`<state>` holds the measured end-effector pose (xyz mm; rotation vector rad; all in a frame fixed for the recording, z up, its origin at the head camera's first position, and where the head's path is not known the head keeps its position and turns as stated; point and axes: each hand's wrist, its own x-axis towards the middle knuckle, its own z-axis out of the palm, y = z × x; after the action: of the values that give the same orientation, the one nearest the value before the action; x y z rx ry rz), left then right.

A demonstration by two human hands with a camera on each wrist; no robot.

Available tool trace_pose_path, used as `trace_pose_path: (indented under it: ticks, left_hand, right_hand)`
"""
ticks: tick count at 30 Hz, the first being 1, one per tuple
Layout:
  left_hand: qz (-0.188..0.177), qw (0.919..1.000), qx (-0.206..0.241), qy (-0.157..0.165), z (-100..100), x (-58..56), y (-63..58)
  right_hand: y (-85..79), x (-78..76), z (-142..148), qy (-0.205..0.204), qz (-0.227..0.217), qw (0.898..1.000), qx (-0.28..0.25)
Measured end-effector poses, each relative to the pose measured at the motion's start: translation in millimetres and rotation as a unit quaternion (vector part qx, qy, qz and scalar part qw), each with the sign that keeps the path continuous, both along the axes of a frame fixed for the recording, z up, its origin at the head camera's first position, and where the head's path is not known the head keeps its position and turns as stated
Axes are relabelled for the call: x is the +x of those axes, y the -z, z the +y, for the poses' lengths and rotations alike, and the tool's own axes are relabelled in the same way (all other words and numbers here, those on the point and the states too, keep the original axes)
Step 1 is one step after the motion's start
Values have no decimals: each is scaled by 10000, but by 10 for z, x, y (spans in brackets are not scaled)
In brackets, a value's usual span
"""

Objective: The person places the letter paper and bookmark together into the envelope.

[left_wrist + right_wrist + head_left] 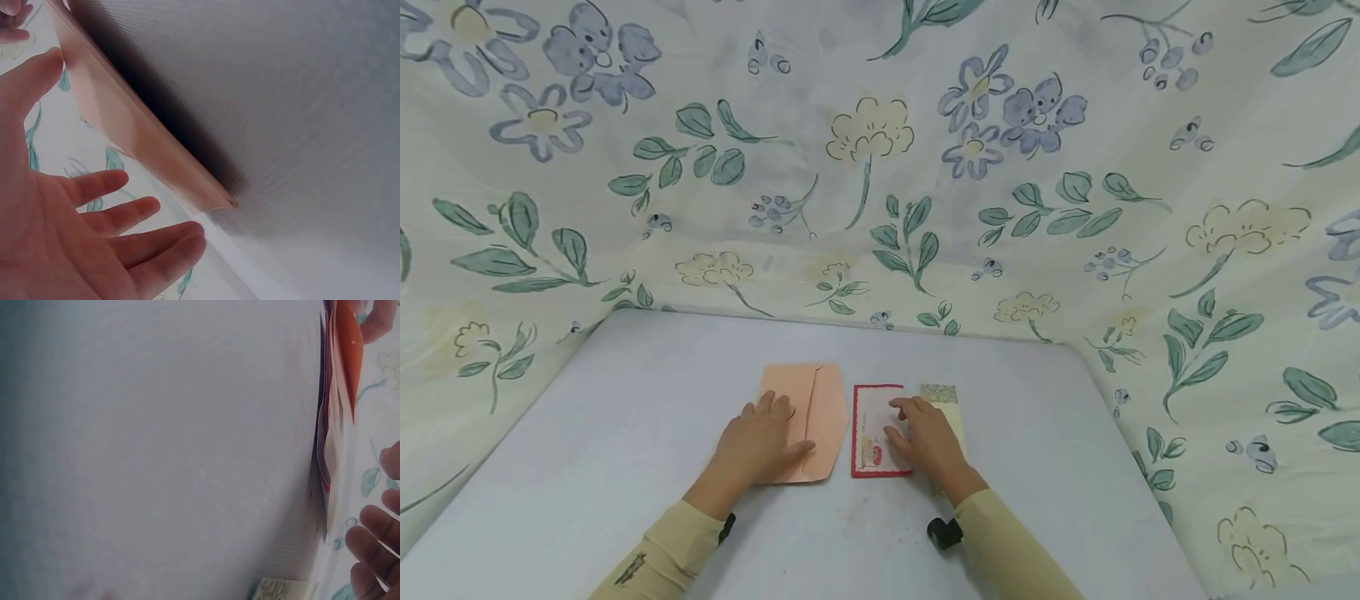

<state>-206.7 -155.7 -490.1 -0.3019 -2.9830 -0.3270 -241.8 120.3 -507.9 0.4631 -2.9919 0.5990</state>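
A peach paper envelope (827, 421) with a folded seam lies on the table. My left hand (756, 437) is over its left part, fingers spread and relaxed; the left wrist view shows the thumb (44, 75) near the envelope's edge (144, 144), and I cannot tell whether they touch. To the right lies a white card (871, 408) with a red border and a small printed picture. Above that card's right side is my right hand (934, 442), fingers loosely bent, holding nothing. Partly hidden beneath this hand is a cream piece (942, 395) with a speckled, patterned end.
A white table (647, 400) carries these papers near its middle. Floral cloth (805, 167) hangs behind the table and along its sides. Both forearms wear light sleeves, with a dark wrist device (944, 533) beside the right one.
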Motion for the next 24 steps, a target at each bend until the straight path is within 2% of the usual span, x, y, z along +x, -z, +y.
trace_pose_path:
  ticks: [5, 8, 24]
  left_hand:
    - [-571, 9982, 156, -121, 18, -4, -8]
    - [-738, 9969, 228, -150, 27, -5, -15]
    - [-734, 9969, 261, -66, 35, 14, -41]
  right_hand:
    - [-13, 2, -16, -8, 11, 10000, -6]
    - [-12, 2, -21, -7, 26, 10000, 16]
    - [16, -1, -86, -99, -14, 9999, -95]
